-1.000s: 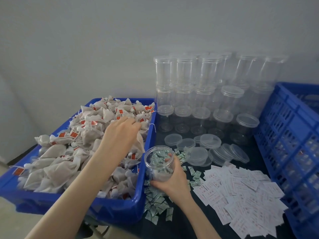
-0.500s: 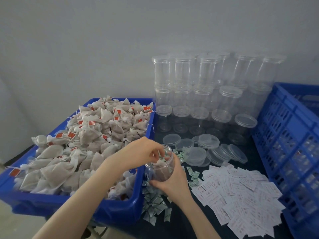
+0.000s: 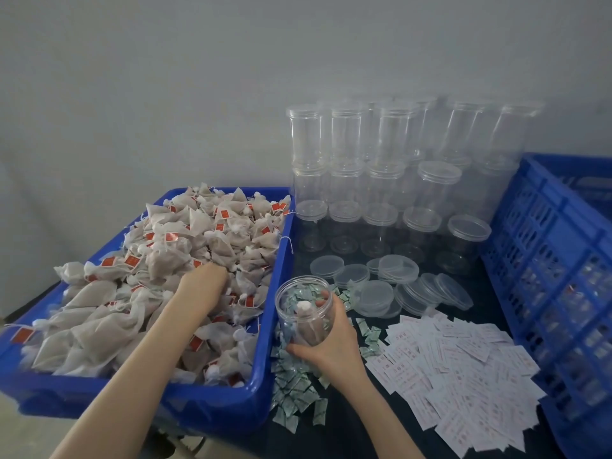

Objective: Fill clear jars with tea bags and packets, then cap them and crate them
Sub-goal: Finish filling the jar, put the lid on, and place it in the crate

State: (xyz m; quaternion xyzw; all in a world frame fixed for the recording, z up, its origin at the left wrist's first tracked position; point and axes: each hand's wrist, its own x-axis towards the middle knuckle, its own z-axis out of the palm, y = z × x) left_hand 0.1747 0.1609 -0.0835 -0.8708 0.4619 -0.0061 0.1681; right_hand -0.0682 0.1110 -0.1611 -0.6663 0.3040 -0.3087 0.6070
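Tea bags (image 3: 159,279), soft gauzy pouches with red tags, are heaping in the blue bin (image 3: 265,385) at the tabletop's left edge. Left hand (image 3: 205,281) is digging in; its fingers are hidden, grip unclear. Right hand (image 3: 326,339) is curling around the clear, rigid jar (image 3: 303,313) beside the bin; keeping it tilted binward should help.

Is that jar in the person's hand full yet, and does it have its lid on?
Neither. The jar, held by the right hand, holds one tea bag; its mouth is uncapped.
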